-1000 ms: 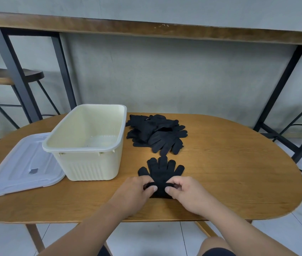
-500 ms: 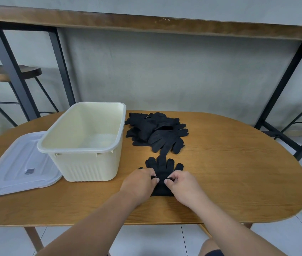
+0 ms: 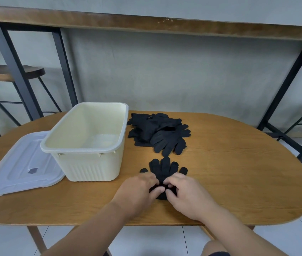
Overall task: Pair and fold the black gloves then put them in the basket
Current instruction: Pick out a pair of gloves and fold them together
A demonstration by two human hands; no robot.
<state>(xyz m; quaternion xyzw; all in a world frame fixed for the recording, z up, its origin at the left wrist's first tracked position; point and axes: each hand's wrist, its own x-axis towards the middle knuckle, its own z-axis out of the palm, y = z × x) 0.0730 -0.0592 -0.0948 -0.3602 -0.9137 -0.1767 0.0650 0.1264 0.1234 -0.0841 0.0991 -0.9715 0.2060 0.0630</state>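
Note:
A stacked pair of black gloves [image 3: 164, 168] lies flat near the table's front edge, fingers pointing away from me. My left hand [image 3: 139, 191] and my right hand [image 3: 185, 193] rest side by side on the cuff end, fingertips pinching the fabric and hiding the lower part of the gloves. A loose pile of black gloves [image 3: 158, 133] sits farther back at mid-table. The cream basket [image 3: 83, 147] stands to the left of the pile, with nothing inside it.
The basket's translucent lid [image 3: 20, 167] lies flat at the table's left end. The wooden oval table [image 3: 239, 172] has bare surface on the right. Behind are a tall counter with black metal legs [image 3: 18, 71] and stools [image 3: 7, 71].
Both hands slid forward over the paired gloves, then drew back a little towards the cuff, still pinching the fabric. The camera view shifted slightly.

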